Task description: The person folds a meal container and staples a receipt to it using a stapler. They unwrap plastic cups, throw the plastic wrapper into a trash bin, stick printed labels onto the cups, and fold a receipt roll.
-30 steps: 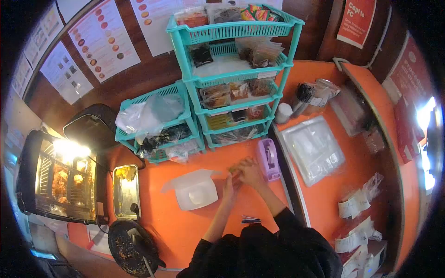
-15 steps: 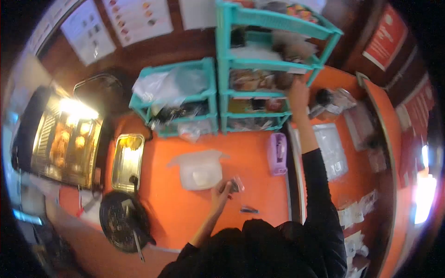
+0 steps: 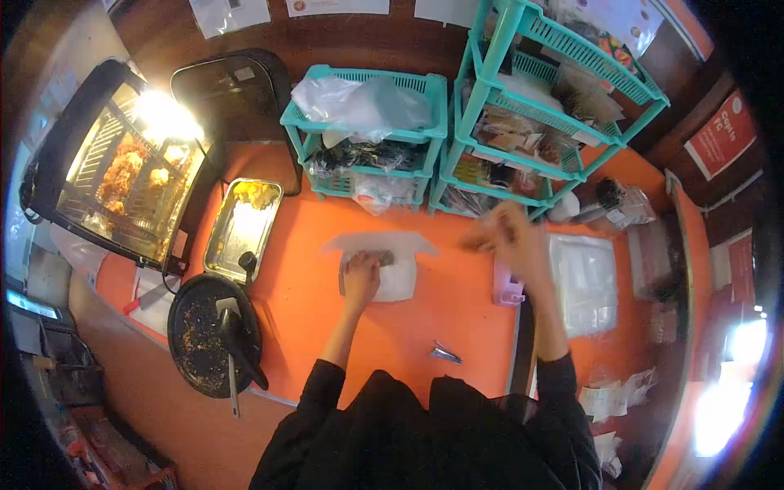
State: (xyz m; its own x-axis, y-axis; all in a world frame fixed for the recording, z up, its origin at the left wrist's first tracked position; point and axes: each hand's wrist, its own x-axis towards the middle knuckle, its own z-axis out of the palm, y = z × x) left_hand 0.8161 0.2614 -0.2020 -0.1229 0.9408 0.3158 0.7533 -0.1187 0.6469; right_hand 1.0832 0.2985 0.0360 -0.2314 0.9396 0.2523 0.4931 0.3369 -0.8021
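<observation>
My left hand is inside the open white box on the orange table, its fingers closed on a small dark packet. Raised at the right, my right hand is blurred by motion and grips a brown packet, in front of the lower shelves of the tall turquoise rack. The purple tape dispenser stands just below my right hand, partly hidden by it. A stapler-like metal object lies on the table near my body.
At the left are a lit display case with fried food, a metal tray and a black pan with utensils. A smaller turquoise rack holds plastic bags. Clear plastic bags lie at the right.
My left hand has moved left into the white box with its small packet. My right hand has come down from the tall rack with a brown packet. The camera view has shifted.
</observation>
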